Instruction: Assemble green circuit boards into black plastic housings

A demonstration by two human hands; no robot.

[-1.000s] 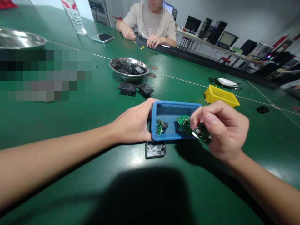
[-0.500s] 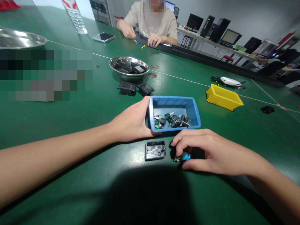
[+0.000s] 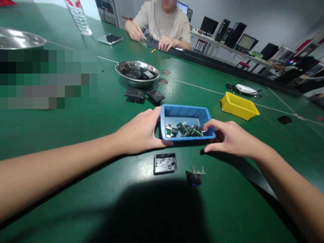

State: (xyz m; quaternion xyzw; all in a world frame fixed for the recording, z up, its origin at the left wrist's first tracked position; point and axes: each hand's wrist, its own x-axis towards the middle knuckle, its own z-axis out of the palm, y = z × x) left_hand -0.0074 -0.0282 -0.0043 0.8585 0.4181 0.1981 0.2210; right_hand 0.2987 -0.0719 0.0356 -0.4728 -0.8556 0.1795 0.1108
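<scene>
My left hand [image 3: 140, 131] grips the left end of a blue plastic bin [image 3: 187, 139], its thumb along the lower front edge. Inside lie several small green circuit boards [image 3: 182, 128] with black and silver parts. At the bin's right front corner is my right hand [image 3: 230, 138], fingers curved over the rim and thumb held apart below; it holds nothing. A black plastic case half [image 3: 165, 164] lies on the table in front of the bin. To its right a single circuit board [image 3: 195, 176] rests on its edge, pins pointing away from me.
Beyond the bin are two black cases [image 3: 135, 94] and a steel bowl [image 3: 137, 79] with black cases inside. A yellow bin [image 3: 239, 106] stands at the right, near a white tool with a black cord [image 3: 246, 89]. Another person [image 3: 163, 27] works across the table.
My right hand has let go of the circuit board, leaving it on the table, and moved up to the blue bin's right corner. My left hand keeps its hold on the bin.
</scene>
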